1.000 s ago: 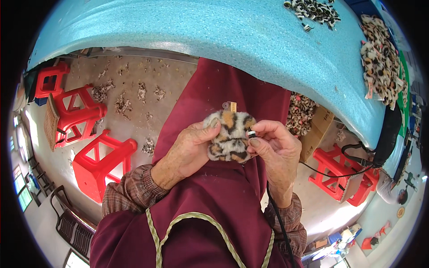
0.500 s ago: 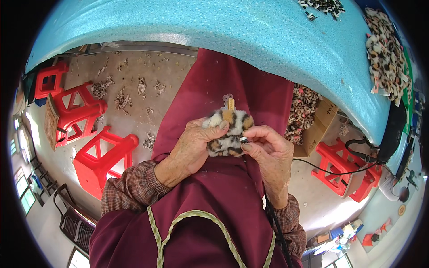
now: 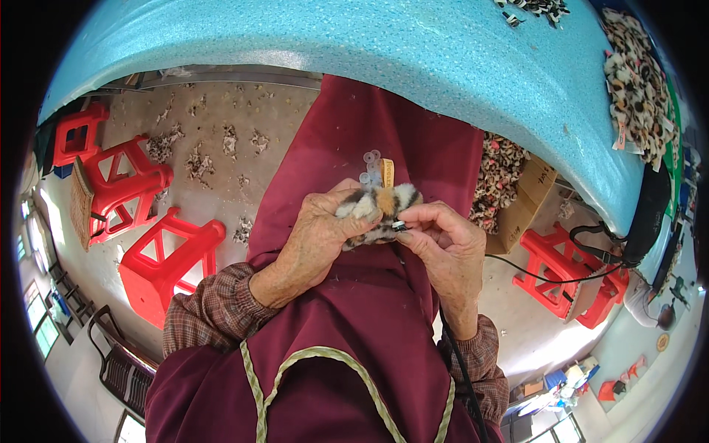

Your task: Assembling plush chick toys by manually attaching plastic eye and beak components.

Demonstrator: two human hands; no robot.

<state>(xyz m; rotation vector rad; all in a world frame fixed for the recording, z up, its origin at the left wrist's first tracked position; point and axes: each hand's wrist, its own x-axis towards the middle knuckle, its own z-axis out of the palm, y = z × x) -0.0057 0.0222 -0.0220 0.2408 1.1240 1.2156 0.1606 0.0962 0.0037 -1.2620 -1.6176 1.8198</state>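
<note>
Fingers of the left hand (image 3: 314,240) curl shut around a small leopard-print plush piece (image 3: 377,210), thumb pressed on its top; fingers of the right hand (image 3: 443,247) pinch closed on a tiny dark metal part (image 3: 399,226) at the plush's right edge. Plush sits over the lap, on the maroon apron (image 3: 354,325), just below the table edge. A tan tag (image 3: 388,171) and a few clear plastic rings (image 3: 369,164) stick up from its top.

Blue foam-covered table (image 3: 413,52) arcs above the plush. Concrete floor (image 3: 214,199) left of the plush, littered with fabric scraps. Room looks like a workshop; windows at far lower left.

Counts: three red plastic stools (image 3: 159,258) left of the plush, one or two more (image 3: 561,273) to its right, hard to separate. One cardboard box (image 3: 521,210) right of the plush, full of more plush pieces. Two heaps of leopard pieces (image 3: 639,81) on the table, up and right of the plush.

Black cable (image 3: 546,279) runs right of the plush, past the right wrist. Dark metal chair (image 3: 118,362) far lower left. Hands cover most of the plush; apron hides the legs.
</note>
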